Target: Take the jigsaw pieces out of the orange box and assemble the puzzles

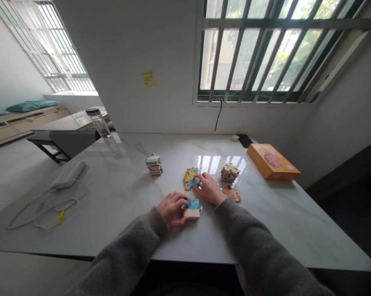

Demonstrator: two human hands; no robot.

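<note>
My left hand (173,209) is curled around the left side of a low stack of jigsaw puzzle pieces (192,204), thumb at the front and fingers at the back. The top piece is blue; the stack's front edge looks pale. Farther forward, my right hand (210,189) has thumb and index finger closed on a blue puzzle piece (193,182), which lies against yellow puzzle pieces (188,174). Part of those pieces is hidden behind the fingers. Beside my right wrist lie orange puzzle pieces (233,195).
Tall puzzle stacks stand left (154,165) and right (230,173) on the marble-look table (117,205). An orange box (273,161), a black phone-like slab (245,140) and a small white round item (235,137) lie right. Leftward are a glass bottle (99,123) and a white cabled device (68,173).
</note>
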